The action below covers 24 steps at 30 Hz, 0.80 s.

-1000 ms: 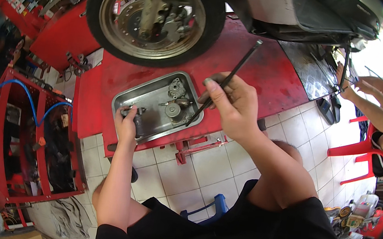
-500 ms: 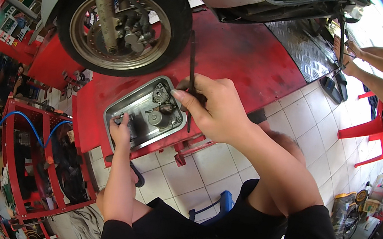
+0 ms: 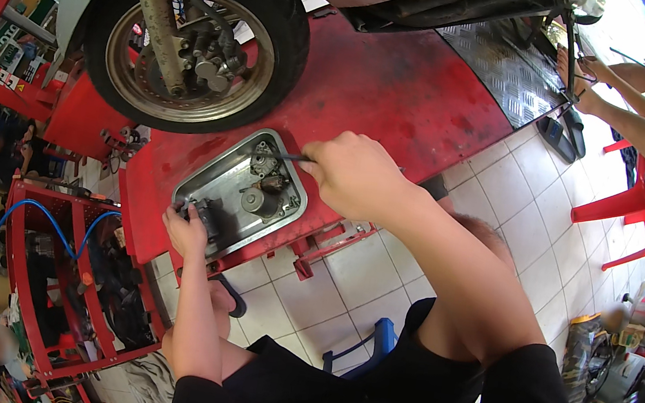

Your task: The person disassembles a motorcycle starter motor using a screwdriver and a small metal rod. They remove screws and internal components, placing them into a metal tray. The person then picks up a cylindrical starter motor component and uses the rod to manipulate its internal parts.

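A shallow metal tray [image 3: 244, 141] rests on the red lift platform, near its front edge. My right hand [image 3: 353, 174] is closed around a thin dark rod-like tool [image 3: 289, 156], whose tip reaches left over the tray's far right part. Below that tip lies a grey metal carburetor-like part [image 3: 264, 162]. Nearer me in the tray is a part with a round grey cap [image 3: 256, 201]. At the tray's left corner my left hand [image 3: 186, 233] grips a dark part [image 3: 207, 217]; its shape is partly hidden by the fingers and shadow.
A motorbike's front wheel [image 3: 294, 49] stands on the red platform [image 3: 404, 89] just behind the tray. On the left is a red shelf cart [image 3: 73, 274] with a blue hose [image 3: 34, 202]. Another person's legs [image 3: 630, 121] and a red stool [image 3: 627, 207] are at right.
The tool has swung from upright to nearly level, its tip now over the tray. My left hand has shifted slightly left and nearer with the dark part.
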{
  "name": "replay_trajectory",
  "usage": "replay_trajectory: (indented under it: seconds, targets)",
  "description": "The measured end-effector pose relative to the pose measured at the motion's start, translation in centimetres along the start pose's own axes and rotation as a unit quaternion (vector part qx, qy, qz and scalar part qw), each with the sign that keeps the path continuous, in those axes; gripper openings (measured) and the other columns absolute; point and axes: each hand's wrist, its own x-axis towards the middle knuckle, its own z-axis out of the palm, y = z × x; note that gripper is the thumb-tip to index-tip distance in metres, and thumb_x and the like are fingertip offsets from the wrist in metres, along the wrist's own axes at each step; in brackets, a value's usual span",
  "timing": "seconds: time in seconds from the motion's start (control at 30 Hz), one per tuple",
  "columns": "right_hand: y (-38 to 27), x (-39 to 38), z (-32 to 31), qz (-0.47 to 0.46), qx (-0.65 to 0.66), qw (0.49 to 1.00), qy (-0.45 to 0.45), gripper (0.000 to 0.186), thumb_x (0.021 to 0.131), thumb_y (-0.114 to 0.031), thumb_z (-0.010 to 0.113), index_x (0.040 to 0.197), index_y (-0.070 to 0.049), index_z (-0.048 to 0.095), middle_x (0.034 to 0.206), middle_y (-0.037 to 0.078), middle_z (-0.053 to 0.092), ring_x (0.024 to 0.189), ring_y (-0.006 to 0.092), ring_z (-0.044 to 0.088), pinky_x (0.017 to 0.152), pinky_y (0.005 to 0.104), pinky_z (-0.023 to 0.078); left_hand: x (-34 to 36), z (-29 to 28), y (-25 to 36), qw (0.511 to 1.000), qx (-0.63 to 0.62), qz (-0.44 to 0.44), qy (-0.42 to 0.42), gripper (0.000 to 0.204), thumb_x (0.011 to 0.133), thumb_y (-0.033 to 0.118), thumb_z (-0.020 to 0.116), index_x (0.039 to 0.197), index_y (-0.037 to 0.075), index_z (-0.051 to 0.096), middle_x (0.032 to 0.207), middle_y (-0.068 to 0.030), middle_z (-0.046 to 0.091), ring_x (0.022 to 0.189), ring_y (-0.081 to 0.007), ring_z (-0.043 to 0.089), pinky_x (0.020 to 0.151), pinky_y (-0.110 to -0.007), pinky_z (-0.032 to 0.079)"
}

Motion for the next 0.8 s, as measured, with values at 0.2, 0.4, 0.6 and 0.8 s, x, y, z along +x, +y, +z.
replay_trajectory:
  seconds: [0.2,0.4,0.6,0.8]
  targets:
    - [0.9,1.6,2.9,0.018,-0.079,0.993,-0.091,0.012,0.075,-0.008,0.065,0.082,-0.001,0.073,0.086,0.020,0.073,0.082,0.0393,0.073,0.072,0.0478,0.058,-0.6,-1.5,0.6,0.997,0.036,0.041,-0.062,0.038,0.095,0.031,0.065,0.120,0.002,0.063,0.135,-0.0197,0.056,0.121,-0.0404,0.056,0.103,-0.047,0.044]
    - [0.2,2.5,3.9,0.013,-0.091,0.991,-0.101,0.013,0.077,-0.008,0.066,0.084,0.000,0.073,0.090,0.021,0.073,0.085,0.0379,0.073,0.074,0.0469,0.059,-3.4,-3.6,7.5,0.927,-0.083,0.350,-0.108,0.054,0.090,0.036,0.072,0.129,0.002,0.057,0.140,-0.0219,0.052,0.129,-0.0414,0.051,0.107,-0.048,0.043]
    - [-0.2,2.0,4.3,0.010,-0.114,0.987,-0.110,0.016,0.078,-0.008,0.066,0.091,-0.002,0.074,0.091,0.020,0.073,0.086,0.0371,0.073,0.075,0.0470,0.059,-5.1,-2.9,12.0,0.921,0.108,0.249,-0.280,0.064,0.083,0.044,0.078,0.126,0.002,0.058,0.125,-0.0217,0.061,0.107,-0.0412,0.065,0.087,-0.049,0.055]
    - [0.1,1.8,3.9,0.005,-0.113,0.987,-0.116,0.018,0.080,-0.008,0.064,0.095,-0.005,0.073,0.086,0.019,0.072,0.083,0.0378,0.072,0.073,0.0483,0.057,-4.8,-2.6,13.5,0.926,0.138,0.215,-0.278,0.059,0.078,0.054,0.081,0.103,0.002,0.067,0.097,-0.0201,0.071,0.091,-0.0406,0.070,0.080,-0.048,0.056]
